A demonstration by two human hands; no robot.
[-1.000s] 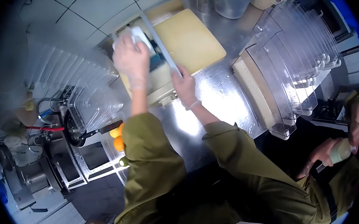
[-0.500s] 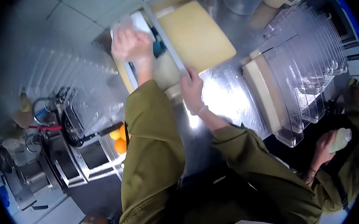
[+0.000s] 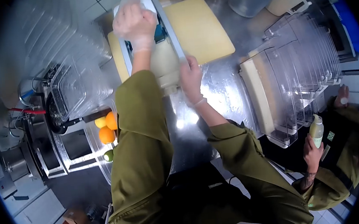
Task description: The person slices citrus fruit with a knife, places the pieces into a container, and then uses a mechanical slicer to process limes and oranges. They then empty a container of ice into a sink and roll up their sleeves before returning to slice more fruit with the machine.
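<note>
A mandoline slicer (image 3: 168, 62) with long metal side rails and a teal part near its middle lies across a yellow cutting board (image 3: 200, 30). My left hand (image 3: 135, 25), in a clear glove, is closed over a white hand guard (image 3: 149, 4) at the slicer's far end. Anything under the guard is hidden. Nearer to me, my gloved right hand (image 3: 191, 79) wraps around the slicer's right rail at its near end.
Clear plastic bins (image 3: 295, 82) stand on the right, and stacked clear containers (image 3: 76, 86) on the left. Oranges (image 3: 106, 135) and a green fruit (image 3: 108, 155) sit by my left sleeve. A co-worker's hand (image 3: 312, 154) holds a bottle (image 3: 316, 131) at lower right.
My left hand has moved slightly up and right in view, along the slicer with the guard. My right hand keeps its grip. The co-worker's bottle is now upright and further left.
</note>
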